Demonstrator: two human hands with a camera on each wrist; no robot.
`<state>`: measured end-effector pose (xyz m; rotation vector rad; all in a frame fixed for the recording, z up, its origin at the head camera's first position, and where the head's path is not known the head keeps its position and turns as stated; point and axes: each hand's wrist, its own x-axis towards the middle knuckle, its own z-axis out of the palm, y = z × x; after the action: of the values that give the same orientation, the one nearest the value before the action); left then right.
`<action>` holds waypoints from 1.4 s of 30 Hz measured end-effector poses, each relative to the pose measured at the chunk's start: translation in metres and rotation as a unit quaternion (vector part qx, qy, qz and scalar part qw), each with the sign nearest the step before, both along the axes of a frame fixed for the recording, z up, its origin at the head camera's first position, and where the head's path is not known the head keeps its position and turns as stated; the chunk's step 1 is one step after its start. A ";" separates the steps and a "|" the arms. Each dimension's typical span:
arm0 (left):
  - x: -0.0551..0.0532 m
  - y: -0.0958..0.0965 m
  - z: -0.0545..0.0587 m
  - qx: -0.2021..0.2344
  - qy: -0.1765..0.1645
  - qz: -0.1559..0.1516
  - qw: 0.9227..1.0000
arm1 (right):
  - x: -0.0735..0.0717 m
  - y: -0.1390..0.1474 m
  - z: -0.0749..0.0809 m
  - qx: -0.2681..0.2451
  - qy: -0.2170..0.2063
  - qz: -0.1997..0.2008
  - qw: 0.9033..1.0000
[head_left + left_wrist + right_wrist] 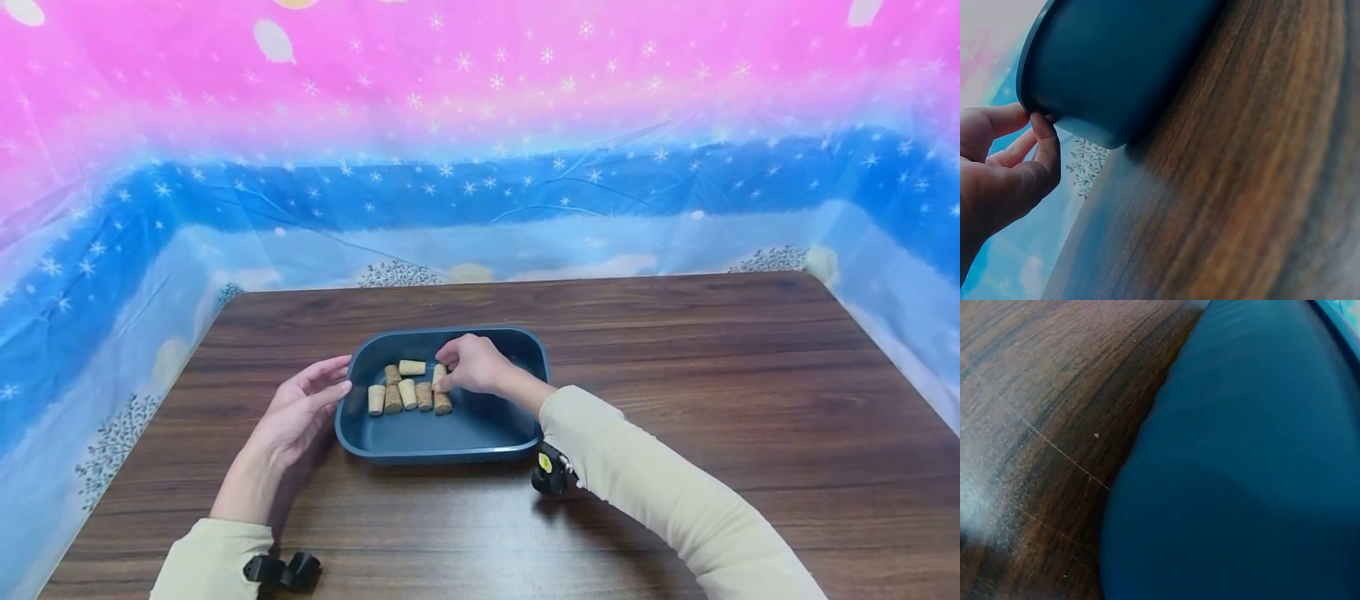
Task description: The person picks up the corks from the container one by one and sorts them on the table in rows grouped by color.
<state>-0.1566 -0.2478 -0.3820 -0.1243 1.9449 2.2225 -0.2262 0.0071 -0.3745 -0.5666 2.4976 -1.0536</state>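
Near the centre of the head view, a blue tray (442,456) stands on the worktop (712,375). At its left end, the left hand (300,410) pinches the rim between thumb and bent fingers. Above the tray's middle, the right hand (476,364) holds one cork (439,373), its fingers nearly together around it. The other corks (407,395) lie close together, towards the tray's left side.
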 end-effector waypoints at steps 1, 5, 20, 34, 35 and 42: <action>0.000 0.000 0.000 0.000 0.000 0.000 1.000 | 0.000 0.000 0.000 0.000 0.000 -0.001 1.000; 0.000 0.000 0.000 0.000 -0.001 0.001 1.000 | -0.001 -0.002 -0.002 -0.002 -0.001 -0.003 1.000; -0.001 0.001 -0.002 0.006 0.001 0.003 1.000 | 0.003 -0.007 -0.005 -0.011 0.001 -0.032 0.999; 0.001 0.000 -0.002 -0.011 -0.006 0.006 1.000 | 0.008 -0.006 -0.001 -0.036 0.036 -0.038 0.998; 0.001 0.000 -0.002 -0.012 -0.006 0.006 1.000 | 0.008 -0.006 -0.001 -0.037 0.034 -0.039 0.998; 0.001 0.001 -0.002 0.001 -0.003 0.007 1.000 | 0.010 -0.002 0.009 -0.060 0.021 -0.033 0.997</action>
<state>-0.1557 -0.2468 -0.3844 -0.1463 1.9456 2.2297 -0.2161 0.0053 -0.3658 -0.5507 2.5180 -1.2345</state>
